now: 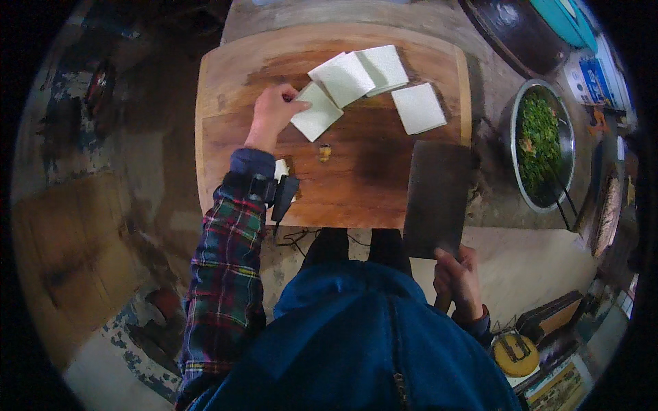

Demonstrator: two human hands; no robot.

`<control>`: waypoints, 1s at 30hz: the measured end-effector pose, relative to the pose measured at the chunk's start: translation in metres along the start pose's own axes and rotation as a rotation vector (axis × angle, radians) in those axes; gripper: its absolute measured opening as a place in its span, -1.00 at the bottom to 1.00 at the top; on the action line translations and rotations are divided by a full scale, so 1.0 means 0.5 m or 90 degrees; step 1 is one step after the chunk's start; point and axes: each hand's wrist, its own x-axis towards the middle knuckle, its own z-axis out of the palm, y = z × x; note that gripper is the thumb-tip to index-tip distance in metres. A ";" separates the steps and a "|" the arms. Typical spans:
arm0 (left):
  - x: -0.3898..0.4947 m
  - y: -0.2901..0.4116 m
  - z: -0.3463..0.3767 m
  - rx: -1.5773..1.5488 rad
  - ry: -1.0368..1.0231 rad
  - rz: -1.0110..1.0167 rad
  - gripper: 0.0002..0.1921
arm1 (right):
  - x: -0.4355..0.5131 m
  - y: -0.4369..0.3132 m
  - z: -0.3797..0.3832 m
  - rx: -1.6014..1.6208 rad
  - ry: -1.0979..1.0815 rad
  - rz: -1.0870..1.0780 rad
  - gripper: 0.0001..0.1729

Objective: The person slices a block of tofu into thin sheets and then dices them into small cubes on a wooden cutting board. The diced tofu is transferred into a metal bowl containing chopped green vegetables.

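My left hand (pixel 275 110) pinches the left corner of a square white wrapper stack (pixel 317 115), thumb over its edge. It looks like thin sheets of dough. More square white stacks (pixel 345 79) fan out up and to the right, partly overlapping, and one separate stack (pixel 419 108) lies at the right. All rest on a wooden cutting board (pixel 236 123). In my right hand (pixel 460 282) is the handle of a broad dark cleaver (pixel 438 200). Its blade extends over the board's lower right corner.
A small yellowish piece (pixel 324 152) lies mid-board. White scraps (pixel 281 168) show partly behind my left wrist. To the right stands a metal bowl (pixel 514 138) of chopped greens (pixel 538 133), with chopsticks (pixel 564 203) in it. Beyond it is a large dark vessel (pixel 514 31).
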 end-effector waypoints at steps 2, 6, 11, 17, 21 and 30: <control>-0.021 0.020 0.009 -0.153 0.006 0.006 -0.65 | 0.006 -0.003 -0.014 0.008 0.009 0.011 -0.77; -0.106 0.121 0.004 0.006 0.139 0.052 -0.73 | 0.030 -0.015 -0.064 -0.026 -0.025 0.013 -0.74; -0.167 0.289 -0.006 -0.141 0.019 -0.031 -0.80 | 0.045 -0.030 -0.122 -0.048 -0.041 -0.002 -0.73; -0.080 0.388 0.088 -0.272 -0.180 0.000 -0.77 | 0.055 -0.045 -0.172 -0.040 -0.020 -0.011 -0.74; -0.004 0.390 0.184 -0.339 -0.214 0.034 -0.75 | 0.058 -0.042 -0.198 -0.028 -0.026 -0.016 -0.76; 0.012 0.391 0.212 -0.047 -0.013 0.191 -0.71 | 0.078 -0.059 -0.198 -0.062 -0.019 -0.037 -0.74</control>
